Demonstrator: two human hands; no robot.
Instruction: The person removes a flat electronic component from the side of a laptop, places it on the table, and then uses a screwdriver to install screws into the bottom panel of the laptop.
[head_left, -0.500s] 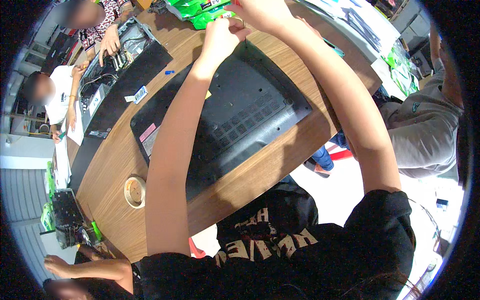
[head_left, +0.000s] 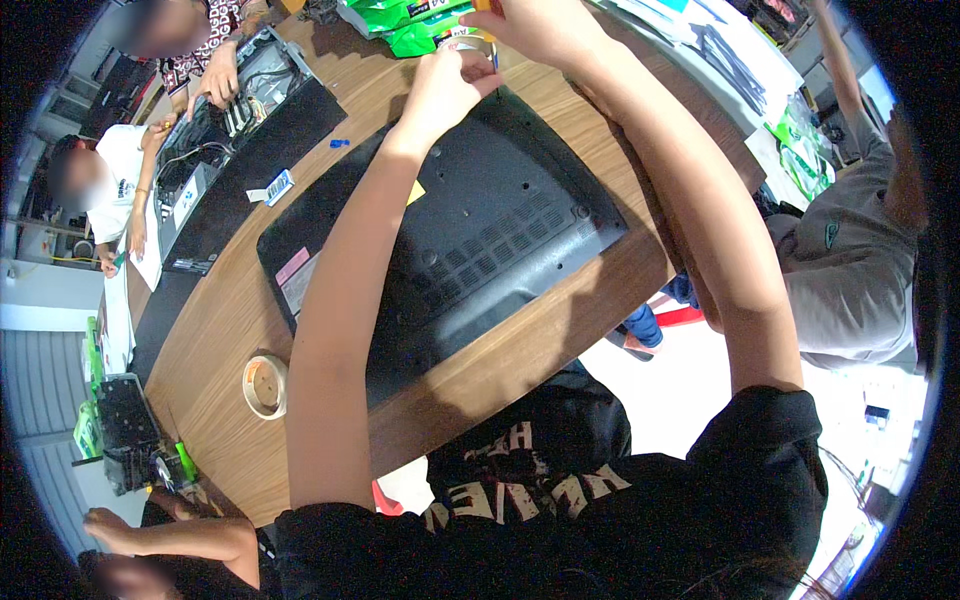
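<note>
A black laptop (head_left: 500,240) lies bottom up on the wooden table, with vents and screw holes showing. My left hand (head_left: 450,85) is at its far edge, fingers pinched round something slim and hard to make out, beside a pale ring-shaped object (head_left: 470,43). Just above it, my right hand (head_left: 515,25) is closed at the top edge of the picture; a bit of orange shows at its fingers, but what it grips is unclear. A yellow sticky note (head_left: 415,192) and a pink label (head_left: 292,262) are on the casing.
Tape roll (head_left: 265,388), small packet (head_left: 278,190) and blue bits (head_left: 338,142) lie on the table (head_left: 210,420). Green packs (head_left: 395,15) stand behind, papers (head_left: 700,45) at right. Co-workers (head_left: 110,175) work at an open computer case (head_left: 245,135); others (head_left: 840,270) are at right and lower left.
My hands have shifted slightly rightward and down at the laptop's far edge. The co-worker on the right has raised an arm higher.
</note>
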